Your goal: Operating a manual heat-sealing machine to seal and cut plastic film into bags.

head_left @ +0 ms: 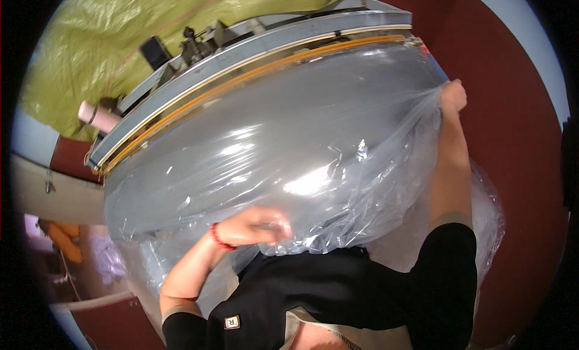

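Note:
A wide sheet of clear plastic film (241, 187) spreads from the machine toward my body, wrinkled and shiny with glare. At the far right, my right hand (453, 97) is closed in a fist on the edge of the film and pulls it into taut folds. My left hand (256, 226), with a red bracelet on its wrist, hovers over the near part of the film, close to my chest. Its fingers are loosely bent, somewhat blurred, with a gap to the thumb and nothing visible between them.
A long grey machine frame (259, 45) with an orange bar (253, 75) runs along the far side of the film. A pink roll (98, 116) sits at its left end. Yellow-green sheeting (114, 30) lies beyond. A dark red surface (512, 139) is at right.

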Available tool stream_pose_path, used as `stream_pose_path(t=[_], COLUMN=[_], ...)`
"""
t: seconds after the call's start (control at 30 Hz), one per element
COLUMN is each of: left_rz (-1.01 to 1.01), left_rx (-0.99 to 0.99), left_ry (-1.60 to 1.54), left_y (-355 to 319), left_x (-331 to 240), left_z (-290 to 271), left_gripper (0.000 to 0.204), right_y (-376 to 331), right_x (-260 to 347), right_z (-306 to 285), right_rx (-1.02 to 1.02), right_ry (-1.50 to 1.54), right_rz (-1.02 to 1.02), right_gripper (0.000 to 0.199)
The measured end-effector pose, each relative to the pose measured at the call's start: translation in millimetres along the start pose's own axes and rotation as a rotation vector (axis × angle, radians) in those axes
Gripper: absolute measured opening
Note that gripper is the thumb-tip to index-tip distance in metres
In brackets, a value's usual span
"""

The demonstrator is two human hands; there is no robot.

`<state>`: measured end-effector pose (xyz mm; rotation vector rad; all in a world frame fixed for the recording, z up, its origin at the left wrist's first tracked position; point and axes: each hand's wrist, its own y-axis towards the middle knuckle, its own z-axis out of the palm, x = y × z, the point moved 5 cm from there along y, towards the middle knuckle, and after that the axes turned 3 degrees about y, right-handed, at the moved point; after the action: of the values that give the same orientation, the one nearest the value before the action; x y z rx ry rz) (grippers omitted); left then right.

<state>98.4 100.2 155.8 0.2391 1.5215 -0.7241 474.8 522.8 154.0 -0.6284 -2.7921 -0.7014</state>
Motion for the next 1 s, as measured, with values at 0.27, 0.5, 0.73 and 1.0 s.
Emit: stream_pose_path(t=[0.27, 0.5, 0.73, 1.0], left_rz=[0.015, -0.118, -0.367, 0.042], left_rx=[-0.964, -1.881, -2.326, -1.684], left_ry=[0.017, 1.307, 1.183, 1.933], left_y=[-179, -288, -460, -332], left_x=[-32, -94, -101, -98], left_z=[-18, -9, -71, -83], left_gripper=[0.022, 0.036, 0.021, 0.006], right_y=[-1, 1, -1, 4], right_x=[-2, 0, 1, -4], right_z=[3, 7, 6, 12], right_rx=[0.066, 0.113, 0.115, 0.108], right_ry=[0.055, 0.022, 0.018, 0.012], right_rz=[-0.063, -0.094, -0.085, -0.085], right_gripper=[0.029, 0.031, 0.031, 0.032])
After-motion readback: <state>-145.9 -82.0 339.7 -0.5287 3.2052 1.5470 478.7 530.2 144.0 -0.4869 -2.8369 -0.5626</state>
